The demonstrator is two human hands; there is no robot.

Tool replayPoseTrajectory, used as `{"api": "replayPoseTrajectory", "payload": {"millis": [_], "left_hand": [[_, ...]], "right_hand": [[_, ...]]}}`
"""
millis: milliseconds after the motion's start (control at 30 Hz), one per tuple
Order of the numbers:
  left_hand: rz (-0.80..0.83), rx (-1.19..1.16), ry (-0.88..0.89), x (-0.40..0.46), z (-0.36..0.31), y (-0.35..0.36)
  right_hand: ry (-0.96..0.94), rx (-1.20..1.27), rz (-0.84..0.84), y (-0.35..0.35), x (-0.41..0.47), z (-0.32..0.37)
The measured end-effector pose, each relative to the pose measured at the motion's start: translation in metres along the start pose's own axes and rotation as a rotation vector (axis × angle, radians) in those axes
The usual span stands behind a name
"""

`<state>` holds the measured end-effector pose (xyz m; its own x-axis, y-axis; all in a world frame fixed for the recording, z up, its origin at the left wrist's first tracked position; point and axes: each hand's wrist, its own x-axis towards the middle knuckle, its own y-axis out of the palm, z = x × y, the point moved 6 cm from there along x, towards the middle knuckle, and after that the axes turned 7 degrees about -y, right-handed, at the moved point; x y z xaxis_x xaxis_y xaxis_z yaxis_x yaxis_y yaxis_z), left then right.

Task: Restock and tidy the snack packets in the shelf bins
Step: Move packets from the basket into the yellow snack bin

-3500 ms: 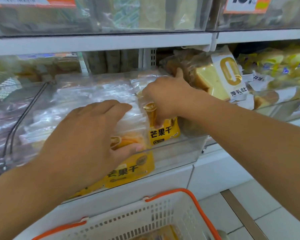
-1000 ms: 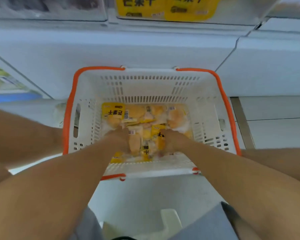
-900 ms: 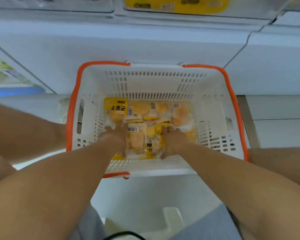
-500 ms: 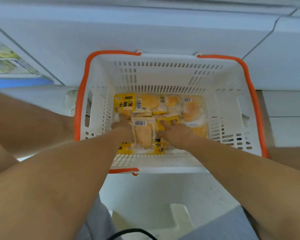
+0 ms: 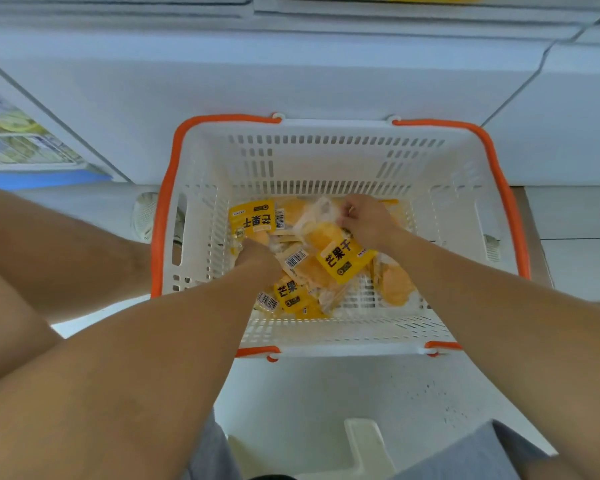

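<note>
Now your right hand (image 5: 368, 225) has lifted clear — fingers pinching a dried mango packet (image 5: 340, 252) over the white basket (image 5: 326, 161) — while your left hand (image 5: 257, 252), fingers hidden, digs among the rest, so restocking continues.

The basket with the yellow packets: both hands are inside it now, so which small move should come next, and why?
Probably lift the right hand straight up with the yellow packet it pinches. That packet is already tilted up off the pile in the basket, while the left hand is pressed among the packets and its grip is hidden.
</note>
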<state>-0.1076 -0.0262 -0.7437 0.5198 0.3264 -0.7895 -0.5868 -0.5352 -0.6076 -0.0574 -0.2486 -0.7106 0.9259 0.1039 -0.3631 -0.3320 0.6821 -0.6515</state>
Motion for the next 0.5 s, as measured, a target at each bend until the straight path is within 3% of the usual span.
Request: {"api": "replayPoseTrajectory", "payload": {"millis": [100,200,333,400,500], "left_hand": [[0.257,0.105,-0.024,-0.011,0.01,0.023],[0.48,-0.205,-0.12,-0.013,0.013,0.033],[0.547,-0.569,-0.213,-0.008,0.007,0.03],[0.581,-0.626,-0.189,-0.013,0.0,0.031],[0.627,-0.615,-0.116,-0.018,-0.013,0.035]], "right_hand": [[0.271,0.264,-0.003,0.006,-0.006,-0.031],[0.459,0.431,0.138,0.028,-0.027,-0.048],[0.374,0.214,0.302,0.048,-0.034,-0.047],[0.348,0.115,0.348,0.055,-0.031,-0.044],[0.404,0.201,0.319,0.06,-0.031,-0.043]]}}
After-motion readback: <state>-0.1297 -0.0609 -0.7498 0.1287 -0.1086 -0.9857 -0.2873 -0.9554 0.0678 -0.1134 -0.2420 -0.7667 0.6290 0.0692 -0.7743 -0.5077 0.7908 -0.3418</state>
